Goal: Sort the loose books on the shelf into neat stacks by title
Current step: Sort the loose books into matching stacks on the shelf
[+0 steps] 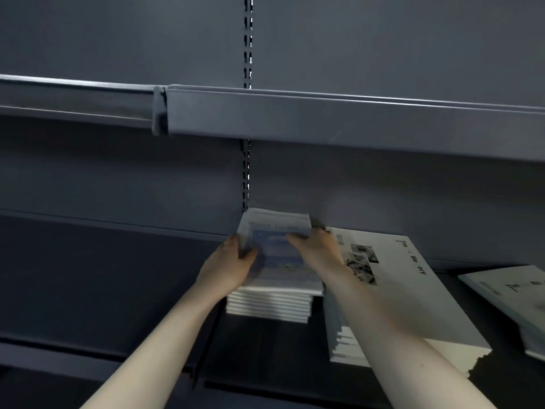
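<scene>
A stack of small books with a blue-and-white cover [277, 302] sits on the dark shelf [147, 290] against the back panel. The top book [278, 255] is blurred and lies slightly askew on the stack. My left hand [228, 265] grips its left edge, thumb on the cover. My right hand [317, 246] holds its right edge with fingers curled over the top. To the right lies a stack of larger white books [413, 293] with black lettering and a photo on the cover.
Another white book [510, 293] of the same title lies at the far right, cut off by the frame edge. A grey upper shelf [324, 116] overhangs the work area. A slotted upright [247, 172] runs down the back panel.
</scene>
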Motion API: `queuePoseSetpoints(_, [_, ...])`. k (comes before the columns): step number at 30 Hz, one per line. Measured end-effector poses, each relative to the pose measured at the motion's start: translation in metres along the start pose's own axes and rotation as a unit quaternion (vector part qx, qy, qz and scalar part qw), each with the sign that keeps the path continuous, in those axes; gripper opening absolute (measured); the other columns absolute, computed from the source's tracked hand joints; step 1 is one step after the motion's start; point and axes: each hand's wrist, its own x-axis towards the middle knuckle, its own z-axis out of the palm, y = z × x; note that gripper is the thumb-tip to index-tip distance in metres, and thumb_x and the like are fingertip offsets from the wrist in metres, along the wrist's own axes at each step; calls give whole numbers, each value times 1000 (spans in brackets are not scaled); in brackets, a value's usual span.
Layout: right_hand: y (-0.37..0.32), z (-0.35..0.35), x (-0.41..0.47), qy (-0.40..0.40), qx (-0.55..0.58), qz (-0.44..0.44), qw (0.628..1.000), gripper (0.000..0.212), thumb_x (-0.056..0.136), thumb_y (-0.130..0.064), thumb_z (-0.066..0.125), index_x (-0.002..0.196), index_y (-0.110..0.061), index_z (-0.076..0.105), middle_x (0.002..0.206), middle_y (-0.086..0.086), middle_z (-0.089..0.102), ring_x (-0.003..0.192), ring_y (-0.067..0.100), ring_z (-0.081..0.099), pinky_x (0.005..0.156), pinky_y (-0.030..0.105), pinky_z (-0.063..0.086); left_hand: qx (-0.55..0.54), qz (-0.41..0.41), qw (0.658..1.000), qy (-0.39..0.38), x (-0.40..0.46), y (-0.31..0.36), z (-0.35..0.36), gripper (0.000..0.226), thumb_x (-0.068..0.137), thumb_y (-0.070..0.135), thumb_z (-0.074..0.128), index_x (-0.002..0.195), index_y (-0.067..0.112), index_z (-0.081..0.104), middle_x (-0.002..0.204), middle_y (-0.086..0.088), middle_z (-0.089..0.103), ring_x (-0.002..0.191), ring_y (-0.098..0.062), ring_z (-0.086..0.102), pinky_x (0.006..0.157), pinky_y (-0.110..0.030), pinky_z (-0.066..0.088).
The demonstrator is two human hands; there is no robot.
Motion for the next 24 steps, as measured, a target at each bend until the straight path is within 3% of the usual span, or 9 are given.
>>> queuePoseSetpoints(8, [-9, 1, 17, 11, -24, 6, 1000, 68, 91, -48, 52, 144, -10, 35, 143, 15, 38, 131, 33, 37, 102, 40, 40, -50, -9, 998, -47, 28, 0, -4, 33, 97, 34, 44, 119, 10, 47, 115, -14, 61, 105, -29, 58, 85, -34, 44])
queuePoseSetpoints(12, [-8, 5, 29, 14, -14, 15, 1000, 66, 91, -49, 51, 143, -10, 37, 141, 14, 43, 127, 33, 43, 100, 39, 42, -47, -16, 997, -54, 39, 5, -3, 38, 98, 33, 42, 129, 10, 43, 124, -13, 56, 111, -29, 55, 87, -32, 42])
queuePoseSetpoints(17, [-6, 8, 37, 7, -2, 20, 1000, 64, 91, -48, 50, 140, -8, 41, 135, 16, 49, 121, 33, 49, 97, 39, 44, -65, -22, 997, -46, 47, 4, 1, 34, 99, 32, 41, 122, 7, 46, 110, -11, 57, 90, -22, 54, 69, -28, 39])
queuePoseSetpoints(24, [-5, 8, 38, 8, -19, 22, 1000, 60, 92, -50, 46, 134, -9, 47, 128, 16, 54, 114, 33, 53, 88, 36, 45, -13, -31, 999, -14, 46, 3, 3, 38, 97, 37, 43, 121, 7, 48, 119, -16, 59, 108, -33, 55, 77, -32, 37])
